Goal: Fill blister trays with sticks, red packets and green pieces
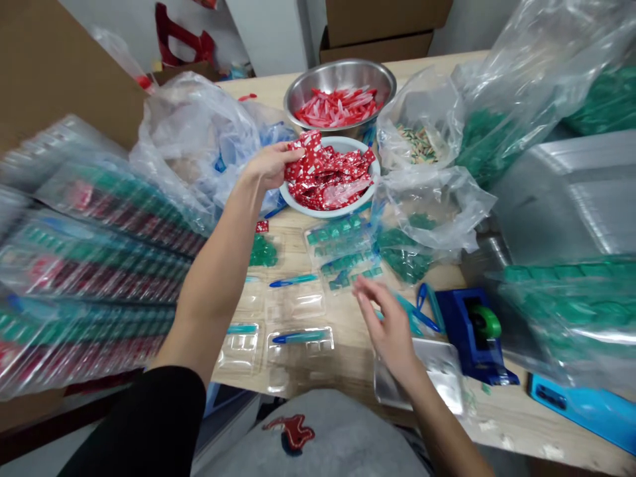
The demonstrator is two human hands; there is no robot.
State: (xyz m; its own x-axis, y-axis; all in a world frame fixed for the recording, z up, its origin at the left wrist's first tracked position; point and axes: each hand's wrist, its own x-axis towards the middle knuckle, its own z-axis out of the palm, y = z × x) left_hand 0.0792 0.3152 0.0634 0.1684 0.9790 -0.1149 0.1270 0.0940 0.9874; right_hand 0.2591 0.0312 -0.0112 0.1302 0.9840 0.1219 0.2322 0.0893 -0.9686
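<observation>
My left hand (271, 165) reaches to the rim of a pale round bowl (330, 212) and grips a red packet with white spots (309, 151). More red packets (342, 177) fill that bowl. Above the wood table, my right hand (386, 324) hovers, slightly blurred, thumb and fingers apart with nothing visible between them. Just beyond its fingertips lie clear trays of green pieces (342, 248). Clear plastic trays (297, 303) lie between my arms, some with a blue pen-like stick (301, 336). A small heap of green pieces (263, 252) sits by my left forearm.
Behind stands a steel bowl (339, 64) of red and pink sticks. Plastic bags (422, 142) with small parts crowd the right, beside a blue tape dispenser (472, 338) and a metal tray (442, 374). Rows of filled packs (94, 265) line the left. A blue phone (586, 411) lies front right.
</observation>
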